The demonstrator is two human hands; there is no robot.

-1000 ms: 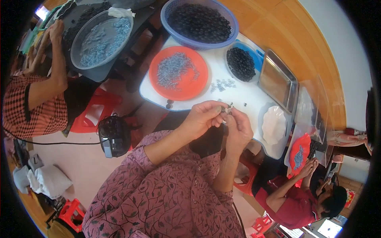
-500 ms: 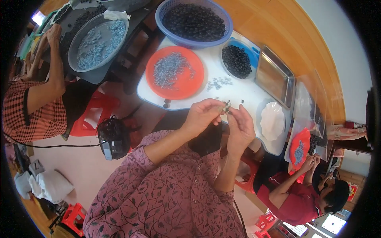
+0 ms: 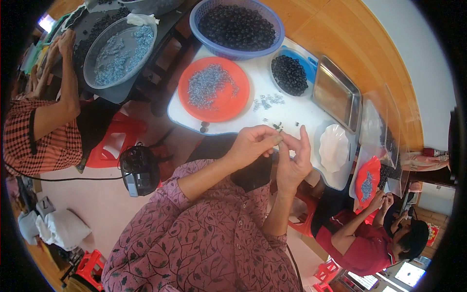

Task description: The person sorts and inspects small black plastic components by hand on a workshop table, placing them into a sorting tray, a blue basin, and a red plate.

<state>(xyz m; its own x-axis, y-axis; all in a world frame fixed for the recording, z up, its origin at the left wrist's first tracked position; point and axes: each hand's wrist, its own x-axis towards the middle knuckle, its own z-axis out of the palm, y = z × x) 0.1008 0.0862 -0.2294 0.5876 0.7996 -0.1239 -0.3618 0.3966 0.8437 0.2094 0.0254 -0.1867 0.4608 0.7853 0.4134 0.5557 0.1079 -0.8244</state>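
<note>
My left hand (image 3: 255,142) and my right hand (image 3: 295,158) meet over the near edge of the white table (image 3: 228,127). Thumb and fingers of each are pinched together, tip to tip, and one right finger points upward. Whatever lies between the fingertips is too small and covered to name. Several tiny dark pieces (image 3: 278,126) show just beyond the fingertips; whether they rest on the table is unclear. Farther off are a loose group of small clear-grey pieces (image 3: 268,101) and an orange-red plate (image 3: 214,115) heaped with similar shiny pieces.
A purple basket (image 3: 195,30) and a smaller bowl (image 3: 290,71) hold black round pieces. A metal tray (image 3: 337,92) and a white scalloped dish (image 3: 334,148) stand at the right. Co-workers sit on both sides, one by a clear tub (image 3: 89,73), another by a red dish (image 3: 367,173).
My fingertips have come closer together, and a right finger has straightened upward. The small dark piece seen earlier between the fingers is now hidden.
</note>
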